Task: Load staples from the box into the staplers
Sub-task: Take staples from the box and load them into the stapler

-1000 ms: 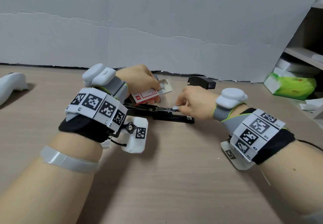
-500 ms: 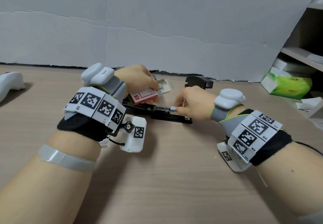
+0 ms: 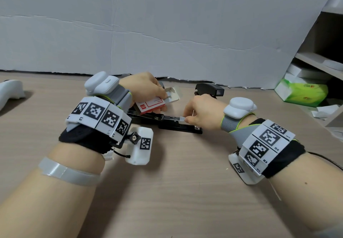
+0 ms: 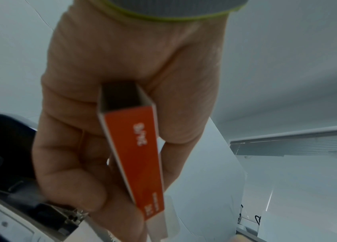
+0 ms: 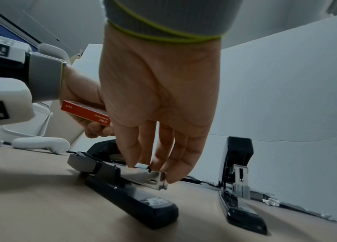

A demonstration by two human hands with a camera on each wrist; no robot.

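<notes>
Under our right hand (image 3: 202,112) lies the opened stapler (image 5: 134,193), fingertips pinching the staple strip (image 3: 181,119) at its metal channel, while just left our left hand (image 3: 146,87) grips the red staple box (image 3: 150,105).

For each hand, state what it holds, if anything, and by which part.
The left hand grips the red staple box across its flat sides near the closed end. The right hand pinches a staple strip at the front end of the open stapler's metal tray.
</notes>
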